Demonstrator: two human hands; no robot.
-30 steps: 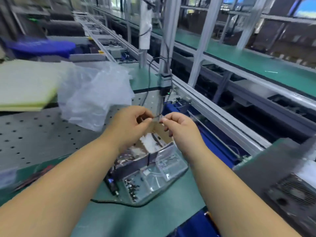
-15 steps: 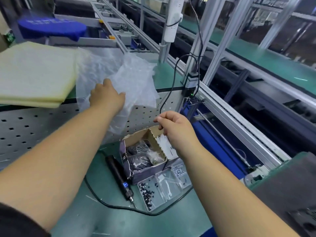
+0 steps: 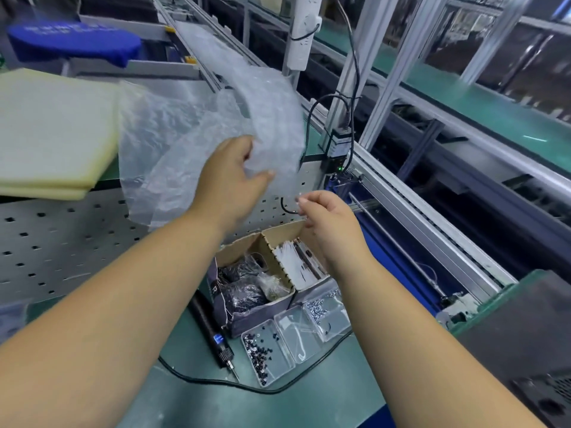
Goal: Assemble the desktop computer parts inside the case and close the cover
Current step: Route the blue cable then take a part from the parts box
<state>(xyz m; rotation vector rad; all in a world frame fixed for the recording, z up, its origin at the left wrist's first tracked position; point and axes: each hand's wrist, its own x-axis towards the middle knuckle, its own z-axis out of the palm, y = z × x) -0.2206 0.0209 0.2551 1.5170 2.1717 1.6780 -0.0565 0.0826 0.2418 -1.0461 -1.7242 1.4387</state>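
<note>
Progress, judged from the scene: early. The computer case (image 3: 531, 344) sits at the near right edge, well to the right of both hands, only partly in frame with a vent grille showing. Whether any part is mounted inside cannot be told, and no cover is being closed. The work in hand looks like fetching small hardware and clearing packaging, so most of the assembly seems left.

Near, below both hands on the green table (image 3: 191, 400): a black electric screwdriver (image 3: 213, 332) lies with its cord looping past a clear screw tray (image 3: 296, 338), dark screws in the left compartment, silvery ones in the right.

Just under the right fingers: an open cardboard box (image 3: 262, 273) with a divider, dark bagged bits on one side, white strips on the other.

Right hand (image 3: 327, 220) hovers above the box's far rim, forearm reaching in from the near right. Its fingers (image 3: 304, 200) are curled, tips pinched together on something tiny; what it is cannot be made out.

Left hand (image 3: 231, 177) is raised higher and farther out, forearm crossing from the near left. Thumb and fingers grasp a bubble-wrap bag (image 3: 247, 106), lifted clear of the table.

Beyond the left fingers, to their left: a stack of yellow foam sheets (image 3: 52, 134). Farther still, conveyor rails (image 3: 401, 186).
</note>
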